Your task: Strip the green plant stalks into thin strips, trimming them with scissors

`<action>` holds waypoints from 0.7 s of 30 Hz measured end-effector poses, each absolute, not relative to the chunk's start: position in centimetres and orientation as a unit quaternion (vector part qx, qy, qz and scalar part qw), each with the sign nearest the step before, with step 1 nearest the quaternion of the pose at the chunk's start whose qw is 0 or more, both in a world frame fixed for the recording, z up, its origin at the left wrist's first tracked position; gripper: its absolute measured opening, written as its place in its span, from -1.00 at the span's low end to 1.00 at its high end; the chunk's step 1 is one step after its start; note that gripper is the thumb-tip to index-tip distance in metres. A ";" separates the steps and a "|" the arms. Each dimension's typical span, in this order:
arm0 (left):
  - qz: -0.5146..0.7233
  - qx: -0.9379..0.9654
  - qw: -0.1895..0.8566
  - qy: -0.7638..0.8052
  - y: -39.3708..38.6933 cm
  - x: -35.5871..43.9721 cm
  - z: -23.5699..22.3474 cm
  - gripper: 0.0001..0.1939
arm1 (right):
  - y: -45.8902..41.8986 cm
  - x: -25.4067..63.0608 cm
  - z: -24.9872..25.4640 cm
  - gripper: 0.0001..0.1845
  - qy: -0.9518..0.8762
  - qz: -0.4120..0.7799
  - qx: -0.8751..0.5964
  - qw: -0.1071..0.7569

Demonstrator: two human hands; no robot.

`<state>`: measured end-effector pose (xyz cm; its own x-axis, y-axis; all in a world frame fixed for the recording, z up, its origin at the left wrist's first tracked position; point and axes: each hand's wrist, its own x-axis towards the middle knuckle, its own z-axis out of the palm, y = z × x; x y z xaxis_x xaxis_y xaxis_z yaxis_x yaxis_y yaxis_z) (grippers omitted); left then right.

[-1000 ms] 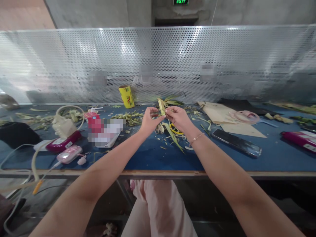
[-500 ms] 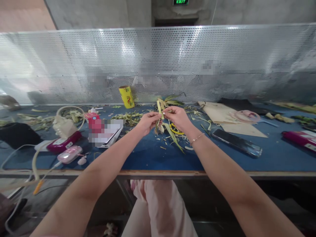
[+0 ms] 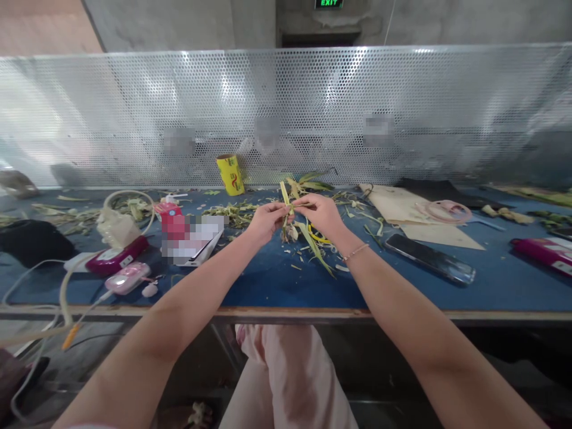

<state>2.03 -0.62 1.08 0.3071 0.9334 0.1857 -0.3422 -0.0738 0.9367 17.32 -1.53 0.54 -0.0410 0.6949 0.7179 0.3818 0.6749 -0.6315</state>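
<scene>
My left hand and my right hand meet above the middle of the blue table. Both have their fingers pinched on a pale yellow-green leaf strip, which stands up between them. The exact grip of the fingertips is too small to make out. Just below and behind the hands lie more leaf pieces. A yellow ring-shaped thing is partly covered by the right hand and the leaves. Shredded plant scraps lie left of the left hand.
A yellow cylinder stands before the perforated metal screen. At right are a phone, brown paper and a magenta box. To the left sit a magenta power strip, a pink case, a red bottle and cables.
The upright leaf strip tilts slightly more to the left, and my right fingers have shifted slightly left. Both hands keep their pinch. The view has moved a little.
</scene>
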 end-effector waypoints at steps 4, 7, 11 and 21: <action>0.507 0.514 0.633 0.280 -0.4 2.1 0.8 -0.95 | -1.8 17.4 0.5 -0.90 -0.734 0.043 -0.384 0.559; 0.501 0.514 0.644 0.265 -0.3 2.0 0.8 -0.96 | -2.1 17.4 0.7 -0.91 -0.738 0.012 -0.384 0.555; 0.488 0.528 0.648 0.251 -0.7 1.9 1.1 -0.91 | -2.1 17.4 0.7 -0.91 -0.726 0.007 -0.392 0.565; 0.525 0.559 0.589 0.256 -0.7 2.1 0.8 -0.69 | -1.6 17.4 0.7 -0.87 -0.736 -0.002 -0.398 0.548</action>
<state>2.13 -0.66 0.79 0.3171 0.9045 0.2852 -0.3324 -0.1757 0.9266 17.45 -1.57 0.68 -0.0822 0.5829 0.8084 0.5872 0.6837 -0.4333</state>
